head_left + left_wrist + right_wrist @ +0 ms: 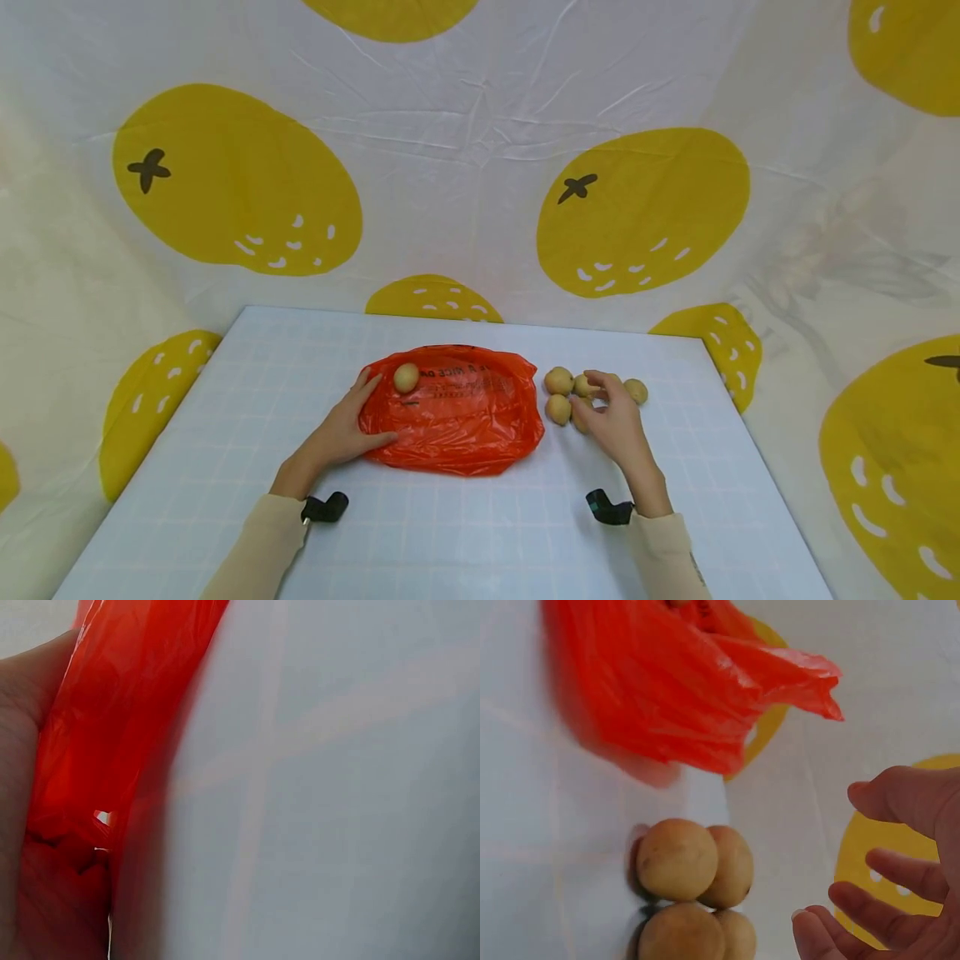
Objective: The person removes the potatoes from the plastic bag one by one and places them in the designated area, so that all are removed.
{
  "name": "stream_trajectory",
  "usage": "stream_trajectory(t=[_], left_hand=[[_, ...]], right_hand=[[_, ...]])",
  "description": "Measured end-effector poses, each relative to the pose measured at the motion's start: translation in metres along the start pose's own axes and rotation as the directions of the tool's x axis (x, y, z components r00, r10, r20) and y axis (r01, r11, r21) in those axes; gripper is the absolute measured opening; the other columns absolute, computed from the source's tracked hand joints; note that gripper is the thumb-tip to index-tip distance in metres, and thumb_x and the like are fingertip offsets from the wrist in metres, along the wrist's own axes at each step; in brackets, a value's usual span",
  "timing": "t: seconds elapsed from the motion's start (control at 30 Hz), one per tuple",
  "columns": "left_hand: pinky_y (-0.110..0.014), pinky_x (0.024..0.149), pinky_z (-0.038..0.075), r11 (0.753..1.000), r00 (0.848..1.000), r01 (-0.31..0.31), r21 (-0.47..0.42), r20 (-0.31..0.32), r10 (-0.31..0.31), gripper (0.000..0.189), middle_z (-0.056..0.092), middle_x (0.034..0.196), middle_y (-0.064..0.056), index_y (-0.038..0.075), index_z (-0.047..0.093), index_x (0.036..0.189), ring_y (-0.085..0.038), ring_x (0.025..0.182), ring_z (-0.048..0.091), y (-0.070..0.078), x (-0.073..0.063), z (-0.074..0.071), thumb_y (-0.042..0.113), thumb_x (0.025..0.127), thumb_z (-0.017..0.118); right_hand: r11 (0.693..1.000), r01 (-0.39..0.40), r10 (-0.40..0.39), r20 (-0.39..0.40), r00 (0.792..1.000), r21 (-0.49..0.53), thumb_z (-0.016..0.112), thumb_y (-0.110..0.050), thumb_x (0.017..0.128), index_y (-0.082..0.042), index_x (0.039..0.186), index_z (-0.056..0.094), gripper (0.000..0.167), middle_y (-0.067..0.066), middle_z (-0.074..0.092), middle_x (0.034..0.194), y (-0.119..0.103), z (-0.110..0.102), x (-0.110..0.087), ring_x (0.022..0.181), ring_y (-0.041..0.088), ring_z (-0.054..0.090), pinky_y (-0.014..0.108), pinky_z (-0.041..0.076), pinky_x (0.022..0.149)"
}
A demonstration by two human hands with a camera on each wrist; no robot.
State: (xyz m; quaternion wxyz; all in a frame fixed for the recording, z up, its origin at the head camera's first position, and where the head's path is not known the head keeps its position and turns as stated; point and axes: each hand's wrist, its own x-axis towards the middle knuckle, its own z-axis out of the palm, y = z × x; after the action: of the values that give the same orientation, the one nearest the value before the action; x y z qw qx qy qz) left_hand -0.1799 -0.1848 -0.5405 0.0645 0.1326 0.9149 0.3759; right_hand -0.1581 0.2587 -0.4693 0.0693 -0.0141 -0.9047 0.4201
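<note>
A red plastic bag (465,417) with dark print lies spread on the table, its edge standing up in folds. One round yellow-brown fruit or potato (407,378) sits within the bag's outline at upper left. My left hand (341,429) holds the bag's left side, thumb in front; in the left wrist view red film covers curled fingers (71,859). Right of the bag, several similar round pieces (677,859) are grouped. My right hand (611,417) hovers over them, fingers apart and nothing between them in the right wrist view. It partly hides some pieces in the head view.
The table (450,533) has a pale checked cover. Behind it hangs a white cloth (450,208) printed with large yellow fruits. Black wrist straps with cameras (325,507) are on both forearms.
</note>
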Motion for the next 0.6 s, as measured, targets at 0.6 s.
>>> stream_trajectory(t=[0.6], left_hand=[[-0.073, 0.115, 0.031, 1.000, 1.000, -0.011, -0.014, -0.003, 0.011, 0.111, 0.007, 0.173, -0.019, 0.008, 0.022, 0.164, -0.050, 0.155, 0.019, 0.000, -0.001, -0.001, 0.048, 0.082, 0.083]], right_hand=[[0.983, 0.186, -0.185, 0.104, 0.977, 0.003, 0.075, -0.026, 0.093, -0.012, 0.147, 0.052, 0.060, 0.013, 0.052, 0.147, -0.072, 0.015, 0.010, 0.122, 0.034, 0.058, 0.052, 0.059, 0.094]])
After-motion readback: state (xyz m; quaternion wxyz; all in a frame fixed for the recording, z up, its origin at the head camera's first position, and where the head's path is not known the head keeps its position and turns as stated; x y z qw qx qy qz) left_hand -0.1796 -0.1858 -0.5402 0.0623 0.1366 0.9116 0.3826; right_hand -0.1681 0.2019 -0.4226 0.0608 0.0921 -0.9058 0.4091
